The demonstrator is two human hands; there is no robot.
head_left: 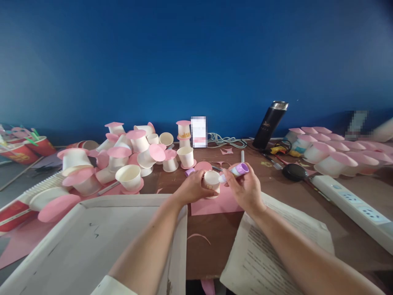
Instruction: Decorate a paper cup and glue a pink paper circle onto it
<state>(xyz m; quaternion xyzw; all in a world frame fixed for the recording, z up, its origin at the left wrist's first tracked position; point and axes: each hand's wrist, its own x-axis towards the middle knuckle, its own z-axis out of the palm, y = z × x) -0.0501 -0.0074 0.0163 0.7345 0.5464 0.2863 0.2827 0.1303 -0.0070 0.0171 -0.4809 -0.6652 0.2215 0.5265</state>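
Note:
My left hand is wrapped round a small white paper cup, whose round end faces up. In my right hand is a glue stick with a purple end, its white tip at the cup's rim. Beneath the cup lies a sheet of pink paper. A pink paper disc rests just behind the cup, and a purple cap sits beside my left fingers.
Several paper cups with pink discs crowd the left, with more rows at the right. A white tray, a printed sheet, a power strip and a black flask surround the work spot.

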